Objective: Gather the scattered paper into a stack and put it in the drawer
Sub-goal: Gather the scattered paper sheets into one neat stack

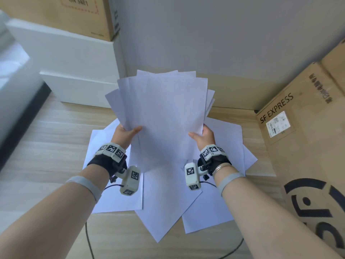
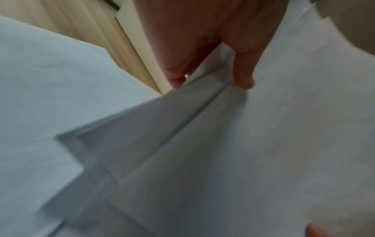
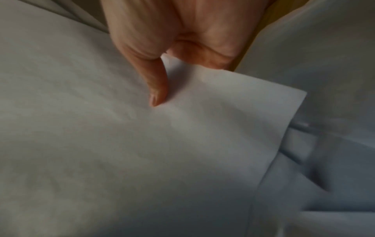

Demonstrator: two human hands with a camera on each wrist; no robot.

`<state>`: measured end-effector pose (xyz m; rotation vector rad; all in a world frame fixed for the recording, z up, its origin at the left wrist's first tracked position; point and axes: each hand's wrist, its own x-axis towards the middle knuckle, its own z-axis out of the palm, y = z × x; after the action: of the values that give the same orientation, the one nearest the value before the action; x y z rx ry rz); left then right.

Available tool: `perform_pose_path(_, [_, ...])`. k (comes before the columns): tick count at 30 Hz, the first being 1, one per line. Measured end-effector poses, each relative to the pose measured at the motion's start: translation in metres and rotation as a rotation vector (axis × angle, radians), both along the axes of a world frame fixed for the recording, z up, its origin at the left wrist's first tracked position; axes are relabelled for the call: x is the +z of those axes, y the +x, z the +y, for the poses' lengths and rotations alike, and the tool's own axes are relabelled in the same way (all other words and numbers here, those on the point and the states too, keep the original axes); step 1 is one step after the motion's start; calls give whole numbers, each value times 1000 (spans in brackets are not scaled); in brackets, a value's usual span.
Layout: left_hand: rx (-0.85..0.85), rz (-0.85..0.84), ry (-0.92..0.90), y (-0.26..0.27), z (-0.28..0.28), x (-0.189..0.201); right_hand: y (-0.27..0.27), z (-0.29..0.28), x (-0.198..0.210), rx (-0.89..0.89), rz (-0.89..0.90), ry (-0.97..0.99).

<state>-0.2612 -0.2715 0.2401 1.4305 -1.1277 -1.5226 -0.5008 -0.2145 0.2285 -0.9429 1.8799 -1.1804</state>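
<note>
Holding a fanned bundle of paper (image 1: 164,113) up off the wooden surface (image 1: 46,139), the head view shows the left hand (image 1: 125,135) pinching its lower left edge and the right hand (image 1: 203,135) pinching its lower right edge, thumbs on the near face. The sheets in the bundle are skewed, with corners sticking out at the top and both sides, so I judge the squaring-up not yet done. More loose sheets (image 1: 168,206) lie overlapped on the surface under the wrists, so the gathering looks roughly half finished. No drawer can be made out in this view; a white cabinet-like unit (image 1: 78,71) stands at the back left, but whether it holds the drawer I cannot tell. A closed cardboard box (image 1: 302,116) marked SF EXPRESS stands at the right and another carton (image 1: 78,14) sits on the white unit; their contents are hidden.

From the left wrist, the thumb (image 2: 243,70) presses the top sheet while the other fingers go underneath, clamping several layered edges of the bundle (image 2: 182,136); the picture is blurred.

From the right wrist, the thumb (image 3: 158,86) lies on the upper sheet (image 3: 202,120) with the palm curled behind it, gripping the paper near its corner. Further sheets show below at the right.

What is left, by my reading: collecting the remaining sheets, aligning everything, and finding and loading the drawer.
</note>
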Motion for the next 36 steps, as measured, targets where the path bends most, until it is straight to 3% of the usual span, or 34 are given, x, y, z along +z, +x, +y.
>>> perform_pose_path(4, [76, 64, -27, -6, -12, 18, -6, -6, 23, -13, -61, -51])
perform_pose_path(14, [6, 230, -313, -23, -16, 57, 7, -15, 52, 3, -136, -118])
perform_pose_path(20, [253, 160, -409, -36, -29, 77, 16, -19, 54, -28, -175, -182])
perform_pose_path(24, [324, 115, -416, -36, -40, 78, 19, -20, 57, -37, -188, -206])
perform_pose_path(30, [78, 157, -398, -22, -31, 59, 22, -19, 58, -56, -209, -156])
perform_pose_path(36, [-54, 51, -84, -6, -23, 15, 26, -19, 67, -78, -259, -179])
